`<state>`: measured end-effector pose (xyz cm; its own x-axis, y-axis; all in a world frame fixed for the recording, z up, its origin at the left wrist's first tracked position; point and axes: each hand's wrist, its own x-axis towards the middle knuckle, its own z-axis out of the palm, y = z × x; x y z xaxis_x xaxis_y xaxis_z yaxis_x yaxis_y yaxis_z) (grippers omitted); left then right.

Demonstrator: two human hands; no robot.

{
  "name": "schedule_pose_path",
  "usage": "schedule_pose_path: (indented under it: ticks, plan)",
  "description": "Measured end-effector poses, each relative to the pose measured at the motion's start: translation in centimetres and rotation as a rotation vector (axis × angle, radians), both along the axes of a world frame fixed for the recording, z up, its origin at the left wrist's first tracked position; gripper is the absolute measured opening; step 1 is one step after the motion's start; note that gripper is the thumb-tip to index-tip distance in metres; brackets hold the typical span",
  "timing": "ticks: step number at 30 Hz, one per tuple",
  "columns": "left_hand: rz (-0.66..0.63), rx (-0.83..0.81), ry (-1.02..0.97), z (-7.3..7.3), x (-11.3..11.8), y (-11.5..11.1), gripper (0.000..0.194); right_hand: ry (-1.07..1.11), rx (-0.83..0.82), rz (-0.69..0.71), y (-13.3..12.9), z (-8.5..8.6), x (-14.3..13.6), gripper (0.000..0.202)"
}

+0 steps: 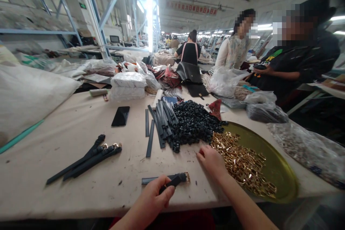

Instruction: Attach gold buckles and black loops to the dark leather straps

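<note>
A dark strap (149,179) with a gold buckle (187,177) at its right end lies near the table's front edge. My left hand (159,192) pinches a dark strap piece over it. Farther right, my right hand (211,160) is beside the black loops pile (195,122) and the left edge of the gold buckles (242,161); its fingers are curled, and whatever they may hold is hidden. Those buckles lie on a round green-gold tray (283,172). Flat dark strips (163,120) lie left of the loops. Several buckled straps (88,161) are bunched at the left.
A phone (120,116) lies on the table (107,194). Behind it are plastic-wrapped packs (128,85) and a black leather piece (189,73). Clear bags (307,147) line the right side. Two people stand at the back right; another sits farther back.
</note>
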<state>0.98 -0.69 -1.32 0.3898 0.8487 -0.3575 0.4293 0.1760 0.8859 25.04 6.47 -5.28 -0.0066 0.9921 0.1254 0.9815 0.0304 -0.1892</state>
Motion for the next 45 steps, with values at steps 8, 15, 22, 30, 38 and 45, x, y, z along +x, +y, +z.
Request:
schedule_pose_path:
  ticks: [8,15,22,30,38,45]
  plan:
    - [-0.002,0.039,0.017,0.6,0.6,-0.1,0.021,0.069,-0.010,0.050,-2.0,-0.4,-0.1,0.011]
    - [-0.022,0.059,0.054,0.6,0.7,-0.3,0.022,0.244,-0.004,-0.005,-1.2,-0.5,-1.0,0.009]
    - [0.040,0.087,0.033,0.3,0.8,-0.1,0.025,0.627,-0.134,-0.007,-1.8,1.1,-1.9,0.015]
    - [0.113,0.202,0.089,0.7,1.7,0.2,0.027,1.853,-0.565,-0.212,-7.7,3.1,-7.7,0.026]
    - [0.086,0.078,0.059,0.7,0.7,-0.3,0.020,1.500,-0.343,-0.031,-8.5,3.2,-7.9,0.024]
    - [0.129,0.115,0.036,0.9,0.5,-0.8,0.023,1.547,-0.407,-0.116,-9.2,2.5,-8.8,0.025]
